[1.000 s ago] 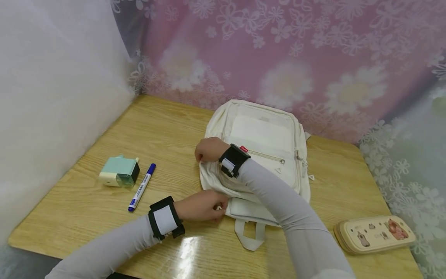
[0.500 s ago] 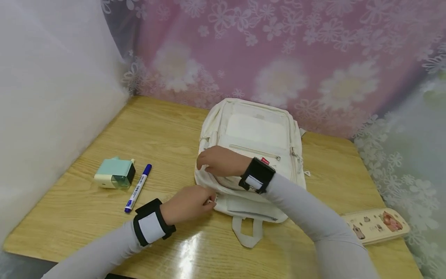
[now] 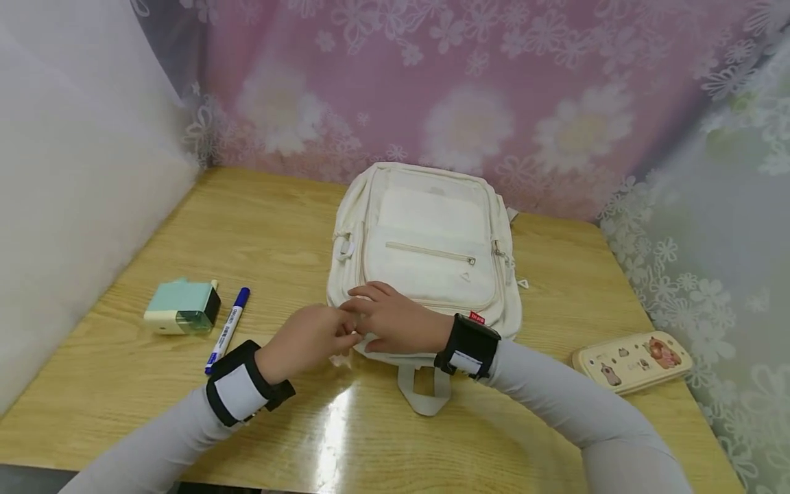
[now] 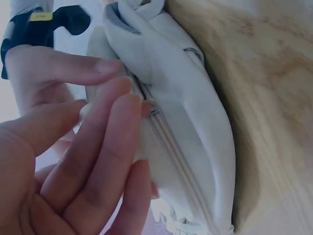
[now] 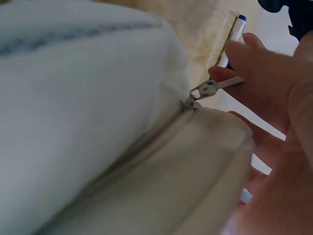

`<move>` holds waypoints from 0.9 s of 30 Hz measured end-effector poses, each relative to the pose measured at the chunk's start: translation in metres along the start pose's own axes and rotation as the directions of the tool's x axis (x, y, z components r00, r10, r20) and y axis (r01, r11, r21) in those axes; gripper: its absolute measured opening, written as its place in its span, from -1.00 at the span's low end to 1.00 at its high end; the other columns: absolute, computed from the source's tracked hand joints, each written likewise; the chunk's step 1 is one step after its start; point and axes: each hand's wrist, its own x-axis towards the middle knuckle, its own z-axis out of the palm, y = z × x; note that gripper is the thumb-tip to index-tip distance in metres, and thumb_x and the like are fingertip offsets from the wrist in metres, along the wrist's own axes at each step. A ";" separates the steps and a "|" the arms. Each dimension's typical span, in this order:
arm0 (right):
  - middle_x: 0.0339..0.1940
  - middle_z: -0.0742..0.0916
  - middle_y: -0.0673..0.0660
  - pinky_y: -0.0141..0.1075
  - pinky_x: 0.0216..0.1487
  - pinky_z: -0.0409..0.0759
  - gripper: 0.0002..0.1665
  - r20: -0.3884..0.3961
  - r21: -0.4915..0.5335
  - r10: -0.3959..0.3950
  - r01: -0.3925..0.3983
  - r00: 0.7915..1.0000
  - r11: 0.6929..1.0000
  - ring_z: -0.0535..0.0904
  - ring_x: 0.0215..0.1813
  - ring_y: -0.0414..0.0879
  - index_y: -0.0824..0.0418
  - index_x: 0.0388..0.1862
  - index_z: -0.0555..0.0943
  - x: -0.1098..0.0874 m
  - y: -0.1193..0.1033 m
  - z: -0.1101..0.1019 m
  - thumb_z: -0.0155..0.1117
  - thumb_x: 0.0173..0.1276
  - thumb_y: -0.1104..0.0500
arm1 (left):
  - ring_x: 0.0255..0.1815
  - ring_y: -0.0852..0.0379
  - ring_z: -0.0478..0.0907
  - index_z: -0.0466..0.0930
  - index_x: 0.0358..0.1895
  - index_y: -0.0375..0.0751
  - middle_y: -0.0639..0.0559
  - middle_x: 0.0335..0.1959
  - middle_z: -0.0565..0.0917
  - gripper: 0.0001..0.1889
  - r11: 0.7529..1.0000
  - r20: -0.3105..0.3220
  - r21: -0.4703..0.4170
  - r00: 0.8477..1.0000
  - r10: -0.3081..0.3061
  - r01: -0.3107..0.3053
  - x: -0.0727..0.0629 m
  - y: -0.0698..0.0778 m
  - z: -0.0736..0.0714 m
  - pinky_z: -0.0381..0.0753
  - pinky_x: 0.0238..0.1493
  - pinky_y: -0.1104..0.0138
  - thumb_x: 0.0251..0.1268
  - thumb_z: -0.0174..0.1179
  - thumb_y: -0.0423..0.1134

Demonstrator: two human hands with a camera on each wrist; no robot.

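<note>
A cream backpack (image 3: 432, 213) lies on the wooden table, its top loop toward the person. At its near left corner my left hand (image 3: 305, 343) pinches a zipper pull (image 5: 208, 89) between thumb and fingers. The slider sits at the end of a long zipper (image 4: 171, 147) along the bag's edge, and its teeth look joined behind it. My right hand (image 3: 404, 319) lies over the bag's near side, fingers loosely spread, fingertips meeting those of the left. Overlapping fingers partly hide the pull, so the right fingertips' contact with it is unclear.
A blue-capped marker (image 3: 228, 329) lies left of the hands, beside a teal and cream box-shaped item (image 3: 182, 305) with a dark translucent part. At the right, a cream pencil case (image 3: 632, 360) with printed pictures rests on the table (image 3: 271, 226). Floral curtains (image 3: 469, 123) hang behind.
My right hand has let go of the bag's left side and come down beside the left hand. My left hand has drawn the zipper pull around the near left corner. The head view has shifted.
</note>
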 end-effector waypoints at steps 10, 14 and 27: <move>0.25 0.53 -0.06 -0.12 0.40 0.17 -0.91 -0.039 0.002 -0.002 0.002 0.999 1.000 0.27 0.38 -0.04 -0.04 -0.37 0.74 -0.007 0.001 0.008 0.30 0.25 0.12 | -0.58 0.38 0.39 0.62 -0.35 -0.05 0.21 -0.54 0.57 -0.82 0.984 0.088 0.094 0.986 0.143 -0.152 0.000 -0.021 -0.021 0.39 -0.49 0.47 0.33 0.10 -0.09; 0.25 0.52 -0.03 -0.14 0.40 0.16 -0.93 -0.085 -0.018 -0.002 0.000 0.996 1.000 0.27 0.38 -0.03 -0.02 -0.38 0.72 -0.015 0.003 0.005 0.33 0.22 0.15 | -0.51 0.31 0.42 0.56 -0.31 -0.11 0.11 -0.39 0.59 -0.89 0.951 -0.034 0.242 0.978 0.205 -0.191 0.006 -0.032 -0.023 0.43 -0.48 0.46 0.22 0.24 -0.17; 0.33 0.44 0.01 -0.14 0.41 0.13 -0.94 -0.147 -0.031 0.010 -0.015 0.989 0.999 0.24 0.39 -0.01 -0.08 -0.39 0.70 -0.032 0.006 0.012 0.41 0.12 0.07 | -0.41 0.15 0.44 0.42 -0.27 -0.16 0.06 -0.32 0.44 -0.69 0.813 -0.073 0.494 0.917 0.392 -0.308 0.031 -0.050 0.011 0.47 -0.35 0.36 0.04 0.38 -0.18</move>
